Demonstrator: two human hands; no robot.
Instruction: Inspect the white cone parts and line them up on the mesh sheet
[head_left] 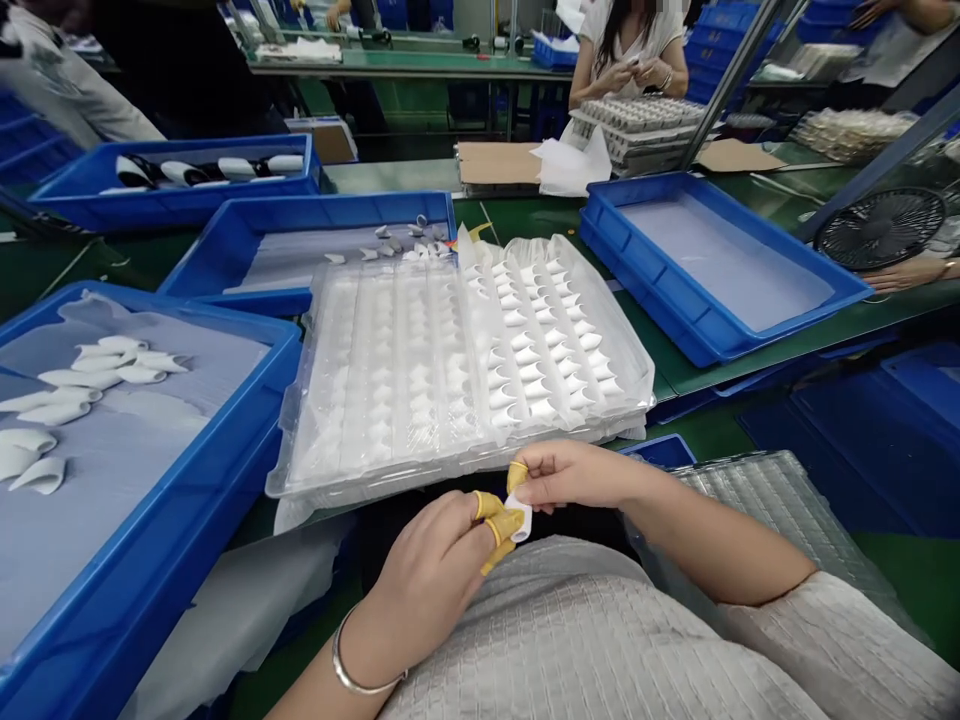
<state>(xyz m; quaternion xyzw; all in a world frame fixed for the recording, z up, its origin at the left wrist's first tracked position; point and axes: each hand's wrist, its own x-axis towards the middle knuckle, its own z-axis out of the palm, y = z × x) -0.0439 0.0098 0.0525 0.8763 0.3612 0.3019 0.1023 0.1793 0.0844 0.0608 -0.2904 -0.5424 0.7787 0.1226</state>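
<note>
Close to my body, both hands meet on a small white hollow plastic part [519,518]. My left hand [442,555], with yellow finger cots on its fingertips, is closed on its lower end. Across from it, my right hand [566,475] pinches the upper end; a yellow cot covers one of its fingers. Just beyond the hands lies a clear plastic tray [375,470]. Rows of similar white parts [536,385] fill its right half, while a translucent sheet [352,350] covers the left half.
At left, a blue bin [247,385] holds loose white parts. Another blue bin [240,215] behind the tray has small pieces in it. A lined blue bin [724,345] stands at right near a black fan [881,228]. A co-worker [630,50] sits across the table.
</note>
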